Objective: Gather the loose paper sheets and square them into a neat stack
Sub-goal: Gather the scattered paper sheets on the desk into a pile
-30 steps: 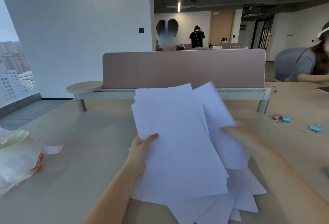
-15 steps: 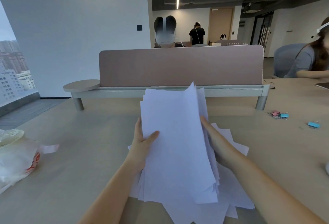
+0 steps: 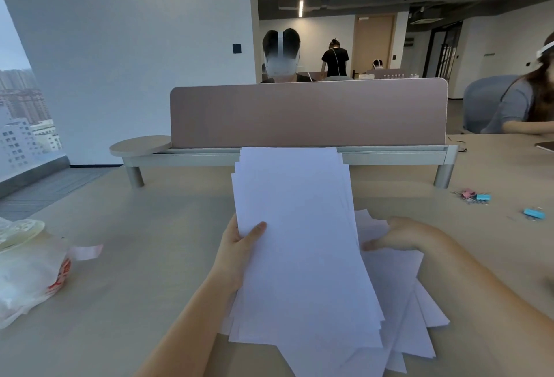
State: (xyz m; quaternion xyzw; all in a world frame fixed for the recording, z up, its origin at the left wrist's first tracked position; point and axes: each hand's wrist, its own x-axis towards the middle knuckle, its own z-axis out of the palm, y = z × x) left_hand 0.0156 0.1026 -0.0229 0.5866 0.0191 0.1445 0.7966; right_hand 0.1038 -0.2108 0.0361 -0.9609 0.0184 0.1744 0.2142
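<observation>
At the far left of the pale beige worktop (image 3: 156,256) we see a crumpled translucent white plastic bag with red print (image 3: 28,268), and just beside it a small loose slip of white paper (image 3: 87,251). Moving inward, our left hand (image 3: 239,252) pinches the left edge of a thick bundle of white paper sheets (image 3: 302,244), thumb lying on the top sheet and fingers hidden behind; the bundle is raised and tilted away from us, its edges roughly but not fully aligned. Under and to the right of it, more loose white sheets (image 3: 398,292) lie fanned on the worktop at differing angles. Our right hand (image 3: 401,234) rests palm down on these loose sheets, fingers curled and pointing left, thumb pressed to the paper. Behind everything stands a dusty-pink desk divider panel (image 3: 308,113) on a grey rail. Further right, near the rail's leg, lie small pink and blue binder clips (image 3: 475,196), and well apart from them another blue binder clip (image 3: 535,213).
</observation>
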